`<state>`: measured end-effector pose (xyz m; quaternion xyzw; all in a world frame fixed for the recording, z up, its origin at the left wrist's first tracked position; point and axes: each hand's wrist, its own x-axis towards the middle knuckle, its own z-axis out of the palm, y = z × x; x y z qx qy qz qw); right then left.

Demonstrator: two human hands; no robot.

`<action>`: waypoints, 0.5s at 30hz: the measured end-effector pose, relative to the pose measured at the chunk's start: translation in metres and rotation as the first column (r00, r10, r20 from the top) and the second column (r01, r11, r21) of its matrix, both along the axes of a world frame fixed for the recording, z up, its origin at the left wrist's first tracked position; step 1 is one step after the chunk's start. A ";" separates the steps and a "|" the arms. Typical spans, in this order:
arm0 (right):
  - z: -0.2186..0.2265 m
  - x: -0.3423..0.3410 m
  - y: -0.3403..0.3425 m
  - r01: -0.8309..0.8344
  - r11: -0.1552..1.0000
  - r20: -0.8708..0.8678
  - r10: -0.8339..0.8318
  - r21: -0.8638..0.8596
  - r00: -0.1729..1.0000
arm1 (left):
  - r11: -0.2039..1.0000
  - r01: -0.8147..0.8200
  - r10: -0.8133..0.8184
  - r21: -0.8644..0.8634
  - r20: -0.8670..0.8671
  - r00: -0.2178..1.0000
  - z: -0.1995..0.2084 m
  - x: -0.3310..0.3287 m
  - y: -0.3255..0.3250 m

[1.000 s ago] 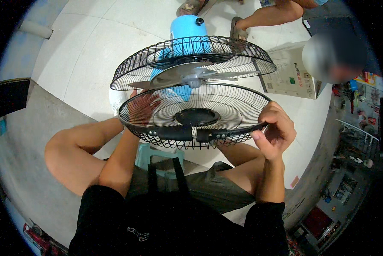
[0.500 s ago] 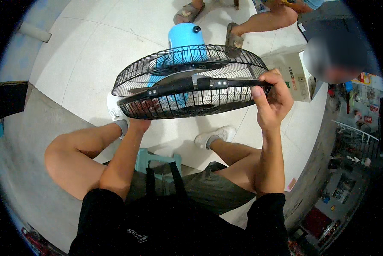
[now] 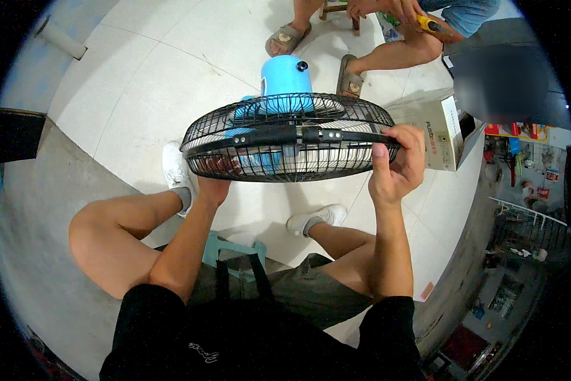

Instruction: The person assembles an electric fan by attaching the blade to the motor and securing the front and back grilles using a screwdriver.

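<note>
An electric fan with a blue body (image 3: 285,75) stands before me, its black wire cage facing me. The cage's rear grille (image 3: 234,113) and front grille (image 3: 285,168) meet along a black rim band (image 3: 260,138). My right hand (image 3: 400,166) is closed on the right end of that rim, thumb on the near side and fingers over the top. My left hand (image 3: 214,189) holds the front grille at its lower left from below; its fingers show only partly through the wires. Fan blades inside are mostly hidden by the mesh.
A pale green plastic stool (image 3: 215,247) is between my legs. An open cardboard box (image 3: 441,133) stands at the right. Across from me another person sits in sandals (image 3: 350,79), holding a yellow-handled tool (image 3: 428,23). Cluttered goods (image 3: 527,190) line the far right.
The gap between the two grilles on the left has closed, and the rim bands now lie together. The cage has become more level. The other person's hands and yellow-handled tool show more fully.
</note>
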<state>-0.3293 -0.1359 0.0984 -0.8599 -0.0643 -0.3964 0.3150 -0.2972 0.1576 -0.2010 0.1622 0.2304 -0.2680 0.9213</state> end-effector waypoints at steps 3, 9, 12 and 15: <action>0.000 0.005 0.007 -0.001 1.000 0.013 0.000 0.005 1.000 | 0.999 -0.027 0.026 0.025 0.032 0.999 0.003 0.001 0.005; 0.001 0.009 0.004 0.006 0.996 0.039 -0.003 -0.088 0.999 | 0.995 -0.037 0.029 0.091 0.091 0.995 0.018 0.002 0.000; 0.006 0.009 0.003 0.027 0.982 0.054 -0.018 -0.186 0.998 | 0.998 -0.035 0.030 0.045 0.101 0.994 0.022 0.006 -0.002; 0.005 0.012 0.002 -0.013 0.990 0.062 0.022 -0.137 0.998 | 0.996 -0.032 0.034 0.085 -0.023 0.999 0.006 0.008 -0.003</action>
